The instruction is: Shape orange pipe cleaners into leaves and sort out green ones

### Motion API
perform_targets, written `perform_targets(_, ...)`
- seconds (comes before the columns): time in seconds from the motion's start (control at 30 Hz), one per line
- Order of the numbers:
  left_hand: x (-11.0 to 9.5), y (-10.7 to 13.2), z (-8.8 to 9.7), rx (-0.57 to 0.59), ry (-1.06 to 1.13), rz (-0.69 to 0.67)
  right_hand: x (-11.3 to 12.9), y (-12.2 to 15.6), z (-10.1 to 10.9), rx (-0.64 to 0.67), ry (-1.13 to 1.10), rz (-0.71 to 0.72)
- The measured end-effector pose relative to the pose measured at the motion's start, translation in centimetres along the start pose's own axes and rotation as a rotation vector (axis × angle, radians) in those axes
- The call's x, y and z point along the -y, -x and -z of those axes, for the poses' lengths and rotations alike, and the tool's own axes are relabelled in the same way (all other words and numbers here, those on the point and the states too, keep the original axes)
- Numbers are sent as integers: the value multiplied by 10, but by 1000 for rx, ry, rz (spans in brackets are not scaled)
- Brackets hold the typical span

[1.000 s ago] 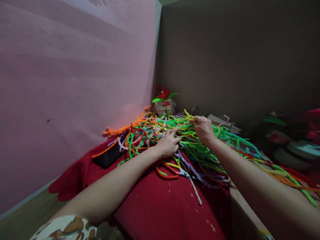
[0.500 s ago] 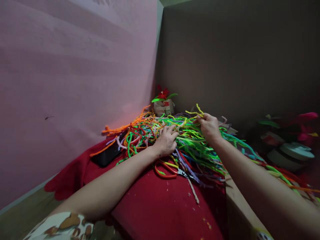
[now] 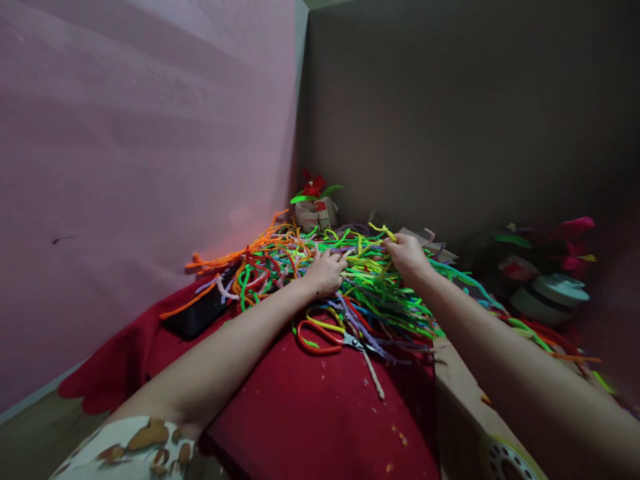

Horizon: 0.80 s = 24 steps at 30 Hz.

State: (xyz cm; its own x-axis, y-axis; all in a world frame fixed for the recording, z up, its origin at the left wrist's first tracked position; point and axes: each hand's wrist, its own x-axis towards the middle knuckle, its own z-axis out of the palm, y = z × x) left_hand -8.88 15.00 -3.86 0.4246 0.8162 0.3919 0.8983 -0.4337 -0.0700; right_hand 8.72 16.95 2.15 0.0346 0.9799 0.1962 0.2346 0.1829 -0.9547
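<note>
Worktop, draped in red, set into the corner of two walls.

Left edge: dark flat slab, its far end under the loose orange strands.

Far middle: pile of pipe cleaners, tangled. Orange on its left side, then red, lilac and white, with bright green and yellow thickest at the centre and right. It runs from the slab towards the right edge, and strands trail over that edge.

Left hand: knuckles up, fingers curled down into the pile's middle. Cannot tell whether it grips any strand.

Scissors: red handles, lying just nearside of the left hand, blades pointing right and partly under lilac strands. One white stem lies loose on the bare red beside the blades.

Far corner: small pot with a red flower and green leaves, just behind the pile.

Right hand: closed in a pinch on a yellow-green stem, whose tip stands up out of the pile.

Right edge: pale board, with the right forearm over it. Beyond it, a round tin and pink flowers, dim.
</note>
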Motion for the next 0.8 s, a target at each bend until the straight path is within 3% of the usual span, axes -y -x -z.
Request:
perform_targets(0.5, 1, 5, -2, 96, -18, 41, 30, -4, 35, -223, -313, 100)
perform_targets(0.73, 1, 7, -5, 106, -22, 59, 66, -26, 80, -519, -359, 291)
perform_targets(0.8, 2, 6, -6, 109, -22, 58, 77, -29, 96, -649, -174, 503)
